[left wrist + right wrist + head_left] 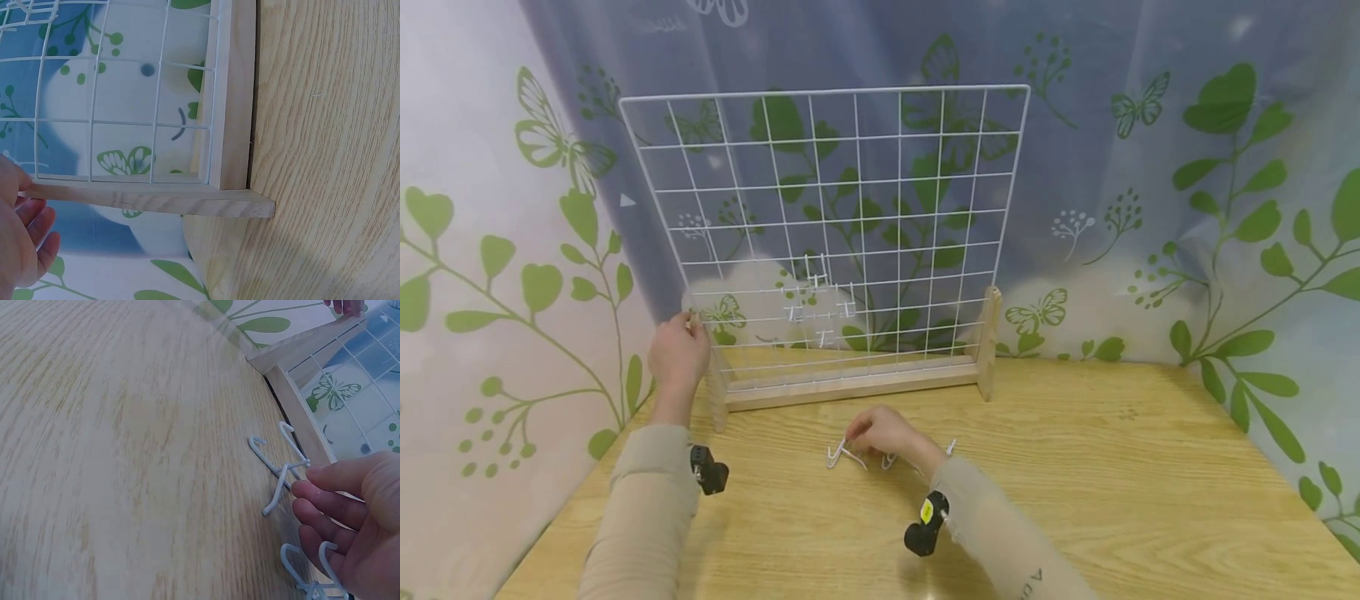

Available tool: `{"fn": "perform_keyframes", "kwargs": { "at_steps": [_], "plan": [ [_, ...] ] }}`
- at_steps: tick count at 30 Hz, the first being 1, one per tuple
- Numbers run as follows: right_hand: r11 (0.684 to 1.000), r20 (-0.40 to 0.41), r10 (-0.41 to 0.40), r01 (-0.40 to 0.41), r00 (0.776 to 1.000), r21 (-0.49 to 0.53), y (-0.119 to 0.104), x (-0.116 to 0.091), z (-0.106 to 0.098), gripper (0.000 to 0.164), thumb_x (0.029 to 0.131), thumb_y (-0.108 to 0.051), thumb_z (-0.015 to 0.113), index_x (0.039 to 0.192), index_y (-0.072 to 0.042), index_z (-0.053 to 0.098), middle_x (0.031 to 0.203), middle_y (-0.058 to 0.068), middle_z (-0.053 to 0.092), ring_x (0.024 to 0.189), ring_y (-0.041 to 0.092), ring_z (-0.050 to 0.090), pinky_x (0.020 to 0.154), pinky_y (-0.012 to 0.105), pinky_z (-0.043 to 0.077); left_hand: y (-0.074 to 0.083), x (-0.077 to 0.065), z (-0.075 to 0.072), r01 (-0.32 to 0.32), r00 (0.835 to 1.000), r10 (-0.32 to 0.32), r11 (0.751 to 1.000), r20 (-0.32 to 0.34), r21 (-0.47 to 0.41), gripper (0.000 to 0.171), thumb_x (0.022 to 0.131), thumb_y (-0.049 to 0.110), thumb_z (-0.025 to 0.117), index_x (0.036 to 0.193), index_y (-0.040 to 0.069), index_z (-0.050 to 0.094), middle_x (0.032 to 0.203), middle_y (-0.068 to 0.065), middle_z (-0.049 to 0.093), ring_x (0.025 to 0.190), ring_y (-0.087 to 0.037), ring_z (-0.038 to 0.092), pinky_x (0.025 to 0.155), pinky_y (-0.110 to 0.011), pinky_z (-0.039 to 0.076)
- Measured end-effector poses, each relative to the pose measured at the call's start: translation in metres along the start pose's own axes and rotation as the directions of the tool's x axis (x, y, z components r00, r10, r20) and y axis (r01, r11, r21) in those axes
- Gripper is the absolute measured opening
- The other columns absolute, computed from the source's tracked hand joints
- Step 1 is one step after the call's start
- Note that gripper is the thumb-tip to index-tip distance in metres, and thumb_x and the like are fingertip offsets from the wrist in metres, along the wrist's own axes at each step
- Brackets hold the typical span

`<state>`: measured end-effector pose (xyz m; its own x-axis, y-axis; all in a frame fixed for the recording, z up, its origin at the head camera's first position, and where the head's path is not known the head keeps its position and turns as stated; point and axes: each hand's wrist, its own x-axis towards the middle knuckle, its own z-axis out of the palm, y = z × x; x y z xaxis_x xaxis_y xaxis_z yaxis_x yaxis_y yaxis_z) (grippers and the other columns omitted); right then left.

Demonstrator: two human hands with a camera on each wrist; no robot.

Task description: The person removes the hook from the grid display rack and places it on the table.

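A white wire grid panel stands upright in a wooden base. My left hand pinches the top of the left wooden post between thumb and index finger; its other fingers are loosely bent. Low over the table, my right hand pinches a white wire hook at its crossbar with thumb and fingertips. A second white hook lies under the right hand, partly hidden. Another white hook shows beyond the right wrist. Several similar hooks hang on the lower middle of the grid.
The light wood-grain table spreads in front of the panel. The right post holds the grid's other side. Behind and at both sides hangs a curtain with green leaves and butterflies.
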<state>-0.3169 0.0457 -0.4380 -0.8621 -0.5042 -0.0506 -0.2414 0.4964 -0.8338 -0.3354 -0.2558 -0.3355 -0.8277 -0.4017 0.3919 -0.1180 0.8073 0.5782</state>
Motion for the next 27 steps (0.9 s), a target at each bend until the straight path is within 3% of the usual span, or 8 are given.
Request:
{"fn": "perform_keyframes", "kwargs": {
  "at_steps": [7, 14, 17, 23, 27],
  "plan": [
    [0.997, -0.009, -0.016, 0.016, 1.000, 0.075, -0.002, 0.001, -0.009, 0.020, 0.081, -0.002, 0.065, 0.100, 0.002, 0.068, 0.092, 0.011, 0.069, 0.069, 0.012, 0.055, 0.064, 0.028, 0.049, 0.001, 0.000, 0.000, 0.001, 1.000, -0.001, 1.000, -0.003, -0.004, 0.041, 0.098, 0.023, 0.036, 0.126, -0.003, 0.051, 0.109, -0.027, 0.055, 0.100, -0.042, 0.053, 0.082, -0.054, 0.043],
    [0.974, -0.005, -0.022, 0.023, 1.000, 0.225, -0.006, 0.004, -0.018, 0.026, 0.084, -0.003, 0.062, 0.109, 0.005, 0.064, 0.094, 0.013, 0.069, 0.076, 0.013, 0.061, 0.070, 0.034, 0.050, 0.001, 0.000, -0.001, -0.001, 1.000, 0.001, 1.000, 0.005, 0.001, 0.042, 0.098, 0.024, 0.035, 0.126, -0.004, 0.051, 0.109, -0.027, 0.055, 0.100, -0.043, 0.053, 0.081, -0.054, 0.044],
    [0.971, -0.018, -0.016, 0.020, 1.000, 0.237, -0.010, 0.005, -0.023, 0.027, 0.085, -0.004, 0.061, 0.111, 0.005, 0.063, 0.100, 0.016, 0.068, 0.083, 0.017, 0.064, 0.077, 0.038, 0.052, 0.001, 0.000, 0.000, -0.003, 1.000, 0.003, 1.000, 0.003, 0.001, 0.043, 0.098, 0.024, 0.035, 0.126, -0.004, 0.051, 0.110, -0.027, 0.055, 0.100, -0.043, 0.053, 0.081, -0.054, 0.044],
    [0.968, -0.075, -0.008, 0.027, 0.997, 0.249, -0.022, 0.009, -0.039, 0.026, 0.085, -0.005, 0.062, 0.110, 0.005, 0.064, 0.104, 0.020, 0.067, 0.080, 0.013, 0.063, 0.071, 0.030, 0.052, 0.000, 0.001, 0.001, -0.002, 1.000, 0.002, 1.000, 0.006, 0.002, 0.043, 0.098, 0.024, 0.035, 0.126, -0.004, 0.050, 0.110, -0.028, 0.054, 0.100, -0.043, 0.053, 0.081, -0.054, 0.044],
    [0.964, -0.102, 0.001, 0.026, 0.995, 0.266, -0.032, 0.012, -0.053, 0.028, 0.086, -0.006, 0.063, 0.113, 0.004, 0.063, 0.107, 0.019, 0.066, 0.086, 0.019, 0.065, 0.077, 0.036, 0.052, -0.001, 0.001, 0.001, 0.001, 1.000, -0.001, 1.000, 0.007, -0.005, 0.043, 0.098, 0.024, 0.035, 0.127, -0.004, 0.050, 0.110, -0.027, 0.055, 0.100, -0.043, 0.053, 0.081, -0.054, 0.044]
  ]
}}
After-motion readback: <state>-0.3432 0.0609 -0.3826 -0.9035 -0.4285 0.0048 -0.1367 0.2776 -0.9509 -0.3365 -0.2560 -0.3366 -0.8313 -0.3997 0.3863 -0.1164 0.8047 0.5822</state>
